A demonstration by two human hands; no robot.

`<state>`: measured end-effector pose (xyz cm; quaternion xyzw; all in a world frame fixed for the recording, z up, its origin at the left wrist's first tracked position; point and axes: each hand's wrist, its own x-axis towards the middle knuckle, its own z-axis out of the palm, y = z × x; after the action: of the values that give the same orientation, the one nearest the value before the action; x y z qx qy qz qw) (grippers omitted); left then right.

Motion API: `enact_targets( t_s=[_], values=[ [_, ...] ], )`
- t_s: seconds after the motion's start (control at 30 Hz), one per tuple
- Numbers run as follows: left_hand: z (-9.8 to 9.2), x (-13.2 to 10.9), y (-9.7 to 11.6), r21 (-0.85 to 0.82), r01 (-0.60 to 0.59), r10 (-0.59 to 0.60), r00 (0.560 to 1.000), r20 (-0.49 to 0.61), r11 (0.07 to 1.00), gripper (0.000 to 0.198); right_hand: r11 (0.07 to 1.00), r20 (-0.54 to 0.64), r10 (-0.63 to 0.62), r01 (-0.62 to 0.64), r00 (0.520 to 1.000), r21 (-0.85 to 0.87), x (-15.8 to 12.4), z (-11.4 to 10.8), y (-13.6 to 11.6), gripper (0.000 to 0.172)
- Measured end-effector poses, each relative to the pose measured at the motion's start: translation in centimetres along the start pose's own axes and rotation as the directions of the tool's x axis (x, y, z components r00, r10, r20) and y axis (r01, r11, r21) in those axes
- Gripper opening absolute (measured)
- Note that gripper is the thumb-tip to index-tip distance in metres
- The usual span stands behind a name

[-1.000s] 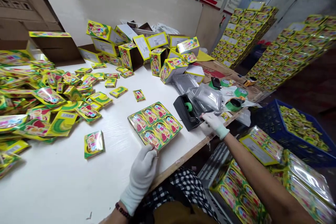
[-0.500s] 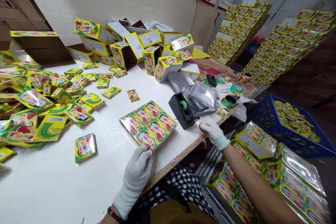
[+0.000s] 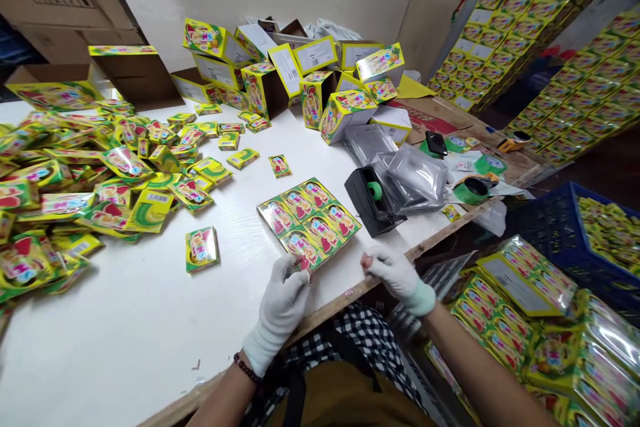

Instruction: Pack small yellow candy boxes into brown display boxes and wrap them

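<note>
A shallow clear-topped pack (image 3: 320,217) of several small yellow and green cartons lies on the white table. My left hand (image 3: 283,297), in a white glove with bare fingertips, is closed on its near corner. To the right of the pack, above the table's front edge, my gloved right hand (image 3: 395,273) is closed with thumb and finger pinched together; whatever is between them is too small to make out. A black tape dispenser (image 3: 375,203) with a green roll stands just beyond my right hand. One loose carton (image 3: 202,249) lies left of the pack.
Many small cartons (image 3: 115,173) are heaped on the left. Open yellow display boxes (image 3: 313,100) pile up by the wall. Clear plastic trays (image 3: 417,177) lie behind the dispenser. A blue crate (image 3: 580,233) and packed boxes (image 3: 550,347) stand at the right below the table.
My right hand has drawn away from the tape dispenser, left towards the pack. My left hand stays at the pack's near corner. The view has shifted, so everything appears further right.
</note>
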<state>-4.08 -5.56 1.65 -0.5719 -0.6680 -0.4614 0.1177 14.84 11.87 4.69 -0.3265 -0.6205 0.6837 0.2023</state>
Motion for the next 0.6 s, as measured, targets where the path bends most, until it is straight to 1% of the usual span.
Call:
enact_targets(
  t_s=[0.07, 0.1, 0.13, 0.2, 0.27, 0.33, 0.4, 0.47, 0.53, 0.6],
  values=[
    [-0.1, 0.0, 0.0, 0.013, -0.021, 0.021, 1.0, 0.0, 1.0, 0.015, 0.993, 0.116, 0.041, -0.054, 0.992, 0.109, -0.1, 3.6, -0.4, 0.037],
    [-0.1, 0.1, 0.1, 0.019, -0.023, 0.023, 1.0, 0.002, 1.0, 0.015, 0.985, 0.154, 0.068, -0.091, 0.986, 0.148, 0.0, 5.2, -0.5, 0.038],
    [-0.2, 0.2, 0.1, 0.026, -0.02, 0.02, 1.0, 0.01, 0.999, 0.015, 0.976, 0.176, 0.096, -0.127, 0.98, 0.175, 0.2, 6.5, -0.5, 0.039],
    [-0.2, 0.3, 0.2, 0.038, -0.011, 0.01, 0.999, 0.039, 0.999, 0.014, 0.967, 0.173, 0.142, -0.174, 0.975, 0.187, 0.6, 8.0, -0.4, 0.041],
    [-0.3, 0.5, 0.4, 0.071, -0.021, 0.016, 0.998, 0.067, 0.997, 0.017, 0.968, 0.132, 0.169, -0.189, 0.977, 0.164, 0.9, 8.6, -0.3, 0.042],
    [-0.6, 0.8, 0.7, 0.152, -0.048, 0.031, 0.993, 0.115, 0.987, 0.027, 0.97, 0.095, 0.19, -0.202, 0.977, 0.138, 0.9, 8.7, -0.2, 0.042],
    [-1.0, 1.2, 1.1, 0.248, -0.065, 0.013, 0.979, 0.203, 0.967, 0.03, 0.968, 0.07, 0.217, -0.224, 0.974, 0.115, 0.9, 8.7, 0.0, 0.041],
    [-1.5, 1.7, 1.4, 0.28, -0.044, -0.04, 0.957, 0.288, 0.959, 0.027, 0.966, 0.052, 0.243, -0.246, 0.969, 0.078, 1.1, 8.7, 0.4, 0.04],
    [-1.5, 2.1, 1.5, 0.243, 0.022, -0.098, 0.948, 0.303, 0.97, 0.024, 0.977, 0.008, 0.206, -0.205, 0.979, -0.05, 1.4, 8.7, 1.2, 0.039],
    [-1.0, 2.5, 1.7, 0.217, 0.097, -0.153, 0.953, 0.261, 0.971, 0.022, 0.969, -0.052, 0.116, -0.124, 0.992, -0.215, 1.7, 8.7, 2.2, 0.036]
  ],
)
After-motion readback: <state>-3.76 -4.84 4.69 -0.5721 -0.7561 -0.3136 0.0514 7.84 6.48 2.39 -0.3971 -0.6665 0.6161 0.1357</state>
